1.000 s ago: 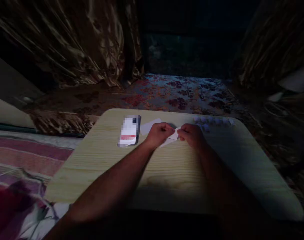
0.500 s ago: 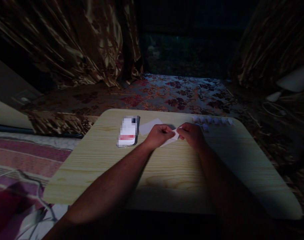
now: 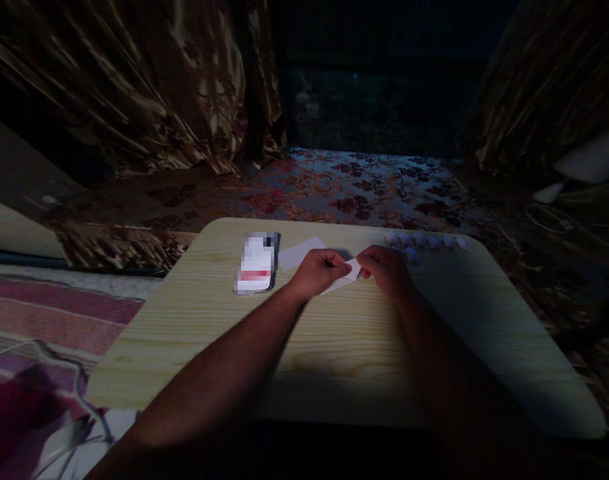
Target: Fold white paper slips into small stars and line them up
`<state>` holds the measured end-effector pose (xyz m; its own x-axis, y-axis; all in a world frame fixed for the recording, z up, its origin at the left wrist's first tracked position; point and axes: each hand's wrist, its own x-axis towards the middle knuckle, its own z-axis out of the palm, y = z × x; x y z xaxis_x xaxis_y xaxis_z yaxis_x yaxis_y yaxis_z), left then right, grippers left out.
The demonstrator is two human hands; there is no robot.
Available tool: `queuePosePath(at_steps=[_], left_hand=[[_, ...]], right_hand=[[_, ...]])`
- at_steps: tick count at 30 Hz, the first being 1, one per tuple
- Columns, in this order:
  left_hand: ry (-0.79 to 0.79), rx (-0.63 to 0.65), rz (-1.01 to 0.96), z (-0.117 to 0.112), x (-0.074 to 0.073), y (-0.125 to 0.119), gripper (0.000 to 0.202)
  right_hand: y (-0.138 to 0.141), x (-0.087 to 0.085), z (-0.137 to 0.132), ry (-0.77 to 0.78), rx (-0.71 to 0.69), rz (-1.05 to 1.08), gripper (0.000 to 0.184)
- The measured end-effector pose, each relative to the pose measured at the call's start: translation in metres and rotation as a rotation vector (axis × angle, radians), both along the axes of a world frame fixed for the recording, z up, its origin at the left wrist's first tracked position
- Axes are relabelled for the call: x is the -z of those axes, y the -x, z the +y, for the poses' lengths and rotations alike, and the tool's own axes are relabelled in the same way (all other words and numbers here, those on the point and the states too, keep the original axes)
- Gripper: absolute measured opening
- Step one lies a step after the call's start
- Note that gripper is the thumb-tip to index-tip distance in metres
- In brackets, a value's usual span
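Note:
Between my two hands is a small piece of white paper (image 3: 353, 269). My left hand (image 3: 318, 272) pinches its left side, thumb on top. At the upper right edge, my right hand (image 3: 385, 268) holds the same paper between thumb and fingers. Its lower part reaches under my left hand, and I cannot tell whether that is one folded piece or a second one. Behind my left hand lies a flat white sheet of paper (image 3: 300, 253). Several small folded white paper pieces (image 3: 434, 241) stand in a row beyond my right hand, with another (image 3: 411, 255) in front.
A phone (image 3: 257, 263), its picture blurred into blocks, lies left on the wooden table (image 3: 194, 333). Behind is a ledge with flowered cloth (image 3: 354, 187), flanked by curtains (image 3: 184, 80). A striped bed cover (image 3: 49, 313) and a white cable (image 3: 79, 380) are at left.
My right hand has shifted very slightly along the paper's upper edge. My left hand and the things on the table look the same.

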<state>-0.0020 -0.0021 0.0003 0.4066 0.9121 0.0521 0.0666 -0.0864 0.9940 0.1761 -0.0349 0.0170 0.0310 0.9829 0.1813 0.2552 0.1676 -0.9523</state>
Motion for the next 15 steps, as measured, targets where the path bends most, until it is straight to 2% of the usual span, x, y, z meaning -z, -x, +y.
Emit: queuePosePath(at_steps=[8, 15], left_hand=[[0.024, 0.003, -0.002, -0.0003, -0.0006, -0.0007, 0.028], [0.046, -0.031, 0.008, -0.0001, -0.0021, -0.0021, 0.027]], right_hand=[[-0.0007, -0.0014, 0.0003, -0.025, 0.046, -0.036, 0.021], [-0.0039, 0.0010, 0.0040, -0.060, 0.133, 0.157, 0.011]])
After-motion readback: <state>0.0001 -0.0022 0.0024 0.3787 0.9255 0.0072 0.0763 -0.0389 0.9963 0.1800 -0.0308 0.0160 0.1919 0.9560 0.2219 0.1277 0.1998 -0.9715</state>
